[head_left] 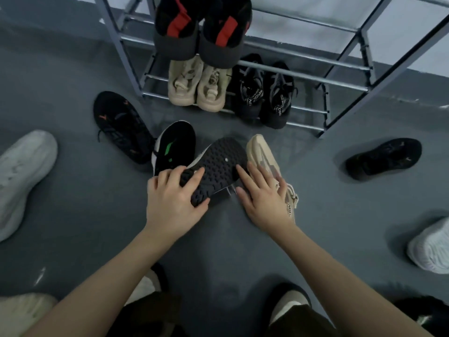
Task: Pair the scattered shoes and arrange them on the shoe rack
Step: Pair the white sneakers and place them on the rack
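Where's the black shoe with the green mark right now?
In the head view, the black shoe with the green mark lies on the floor left of centre, just above the left hand, beside the upturned black sole.

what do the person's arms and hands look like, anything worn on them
Both forearms are bare as far as the view shows, with no sleeves in sight. The left hand and right hand wear no gloves, and no rings, watch or bracelets show. Fingernails look short and unpainted.

Bare forearms (315, 263), dark trousers (298, 322).

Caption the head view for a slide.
Left hand grips an upturned black shoe; right hand rests on a beige sneaker before the shoe rack.
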Demonstrator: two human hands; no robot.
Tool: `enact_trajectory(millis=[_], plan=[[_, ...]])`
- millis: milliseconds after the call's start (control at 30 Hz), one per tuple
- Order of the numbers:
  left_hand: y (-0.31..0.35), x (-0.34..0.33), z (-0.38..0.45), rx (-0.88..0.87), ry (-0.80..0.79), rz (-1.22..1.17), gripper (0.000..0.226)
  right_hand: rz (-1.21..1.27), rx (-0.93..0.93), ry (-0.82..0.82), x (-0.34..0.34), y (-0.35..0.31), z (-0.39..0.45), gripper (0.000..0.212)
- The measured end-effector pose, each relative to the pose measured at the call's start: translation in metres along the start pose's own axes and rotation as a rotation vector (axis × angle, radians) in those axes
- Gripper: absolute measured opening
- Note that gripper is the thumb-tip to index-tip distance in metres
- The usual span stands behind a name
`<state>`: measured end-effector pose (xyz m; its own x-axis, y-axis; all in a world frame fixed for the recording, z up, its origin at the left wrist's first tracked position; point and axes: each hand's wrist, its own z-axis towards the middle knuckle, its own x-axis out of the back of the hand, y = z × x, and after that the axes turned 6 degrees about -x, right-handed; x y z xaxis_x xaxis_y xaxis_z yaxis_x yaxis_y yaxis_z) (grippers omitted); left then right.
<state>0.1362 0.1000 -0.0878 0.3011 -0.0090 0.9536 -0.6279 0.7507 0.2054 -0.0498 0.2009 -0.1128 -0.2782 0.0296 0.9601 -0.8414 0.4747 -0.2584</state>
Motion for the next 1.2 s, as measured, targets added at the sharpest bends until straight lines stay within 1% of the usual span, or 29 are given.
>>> enact_trajectory(millis=[133,233,300,367,400,433,467,533,567,600,667,733,833,867,933,1000,1033,1100,1133,1200], plan=[[0.001,0.014,-0.012,0.103,0.076,-0.103,0.058,0.198,0.009,0.062,0.011,-0.033,-0.005,0.057],[0.002,0.02,-0.016,0.128,0.06,-0.225,0.059,0.268,0.063,0.143,0.017,-0.042,-0.006,0.057],[0.002,0.024,-0.015,0.147,-0.022,-0.353,0.059,0.278,0.1,0.207,0.019,-0.043,-0.008,0.055],[0.003,0.022,-0.01,0.141,-0.155,-0.544,0.054,0.272,0.105,0.272,0.019,-0.042,-0.008,0.052],[0.004,0.017,-0.01,0.113,-0.219,-0.6,0.05,0.272,0.1,0.288,0.019,-0.041,-0.006,0.05],[0.004,0.008,-0.01,0.074,-0.28,-0.59,0.048,0.28,0.097,0.28,0.018,-0.039,-0.004,0.047],[0.003,-0.003,-0.012,0.045,-0.335,-0.524,0.048,0.291,0.104,0.238,0.015,-0.037,0.001,0.043],[-0.003,-0.026,-0.019,0.021,-0.407,-0.254,0.055,0.253,0.131,0.082,0.005,-0.032,0.01,0.039],[-0.006,-0.033,-0.023,0.011,-0.411,-0.157,0.056,0.211,0.137,0.019,-0.001,-0.031,0.012,0.04],[-0.01,-0.039,-0.025,0.008,-0.373,-0.114,0.054,0.183,0.137,-0.019,-0.006,-0.031,0.014,0.041],[-0.013,-0.042,-0.027,-0.003,-0.233,-0.083,0.049,0.173,0.137,-0.045,-0.011,-0.035,0.015,0.043],[-0.012,-0.042,-0.029,-0.027,-0.152,-0.063,0.051,0.151,0.148,-0.071,-0.012,-0.038,0.016,0.045],[-0.011,-0.042,-0.034,-0.05,-0.127,-0.014,0.052,0.091,0.144,-0.064,-0.016,-0.039,0.017,0.048],[-0.012,-0.043,-0.036,-0.051,-0.114,0.014,0.05,0.09,0.108,-0.049,-0.018,-0.039,0.013,0.048],[-0.019,-0.044,-0.035,-0.033,-0.054,0.071,0.042,0.146,-0.032,-0.008,-0.023,-0.044,0.001,0.051],[-0.029,-0.044,-0.029,0.042,0.009,0.087,0.037,0.2,-0.169,-0.003,-0.029,-0.052,-0.012,0.055],[-0.034,-0.043,-0.026,0.071,0.026,0.066,0.036,0.199,-0.206,-0.02,-0.033,-0.055,-0.015,0.056],[-0.04,-0.04,-0.021,0.046,0.019,-0.028,0.037,0.19,-0.206,-0.094,-0.039,-0.06,-0.016,0.057],[-0.039,-0.038,-0.022,0.006,-0.011,-0.068,0.041,0.242,-0.181,-0.134,-0.042,-0.062,-0.014,0.056],[-0.032,-0.032,-0.027,-0.035,-0.1,-0.139,0.054,0.481,-0.17,-0.171,-0.042,-0.065,-0.007,0.049]])
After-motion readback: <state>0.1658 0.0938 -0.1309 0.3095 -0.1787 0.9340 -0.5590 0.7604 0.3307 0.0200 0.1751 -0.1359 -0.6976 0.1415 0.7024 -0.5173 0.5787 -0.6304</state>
